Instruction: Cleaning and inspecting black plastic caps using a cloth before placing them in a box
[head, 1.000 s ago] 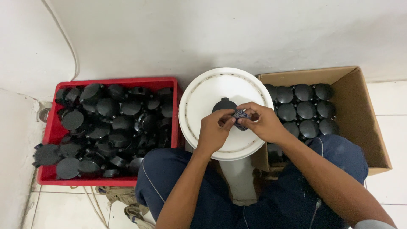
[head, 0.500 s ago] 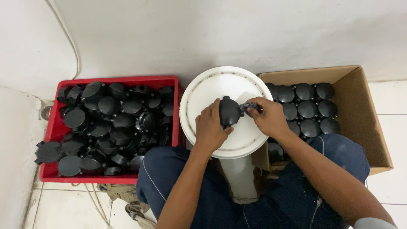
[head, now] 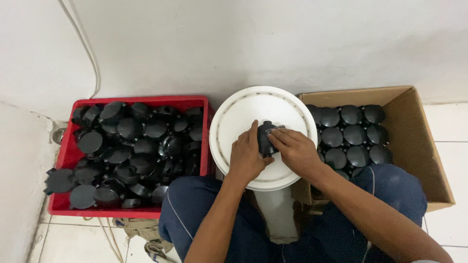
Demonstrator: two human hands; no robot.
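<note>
Work surface: a round white lid [head: 243,109] on an upturned white bucket, between the seated person's knees, close to the wall.
Item in hand: one black round plastic fitting [head: 265,138], on the white lid near its middle, largely covered by both hands.
Left hand: the left hand [head: 247,157] is closed around the fitting's left side, thumb up along its edge, holding it steady.
Right hand: the right hand [head: 295,151] lies over the fitting's right side, fingers [head: 282,138] pressed together on its top. A small object may sit under the fingertips; it cannot be made out.
Left of bucket: a red plastic crate [head: 68,160] touching the lid's edge, filled with loose black fittings [head: 141,141] lying at all angles, several overhanging the near left corner.
Right of bucket: an open cardboard box [head: 419,146] holding black capped fittings [head: 351,134] set flat in neat rows.
Floor: white tiles [head: 448,122]; a white cable [head: 85,46] runs down the wall behind the crate.
</note>
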